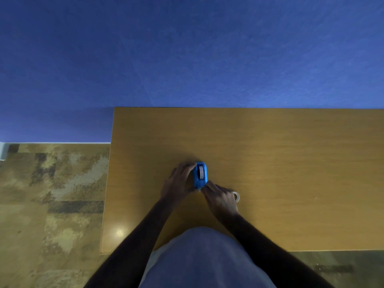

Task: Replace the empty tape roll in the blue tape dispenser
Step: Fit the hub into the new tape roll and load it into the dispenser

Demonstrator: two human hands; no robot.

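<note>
The blue tape dispenser (200, 175) stands on the wooden table (270, 163), with a pale roll showing in its top slot. My left hand (179, 182) wraps around the dispenser's left side. My right hand (220, 199) touches the dispenser's near end with its fingertips; whether they pinch tape there is hidden. A whitish tape roll (236, 196) lies on the table just right of my right hand, partly covered by it.
The table's left edge runs close to my left arm, with patterned floor (52, 204) beyond it. A blue wall (187, 48) rises behind the table's far edge. My torso in a grey garment fills the bottom centre.
</note>
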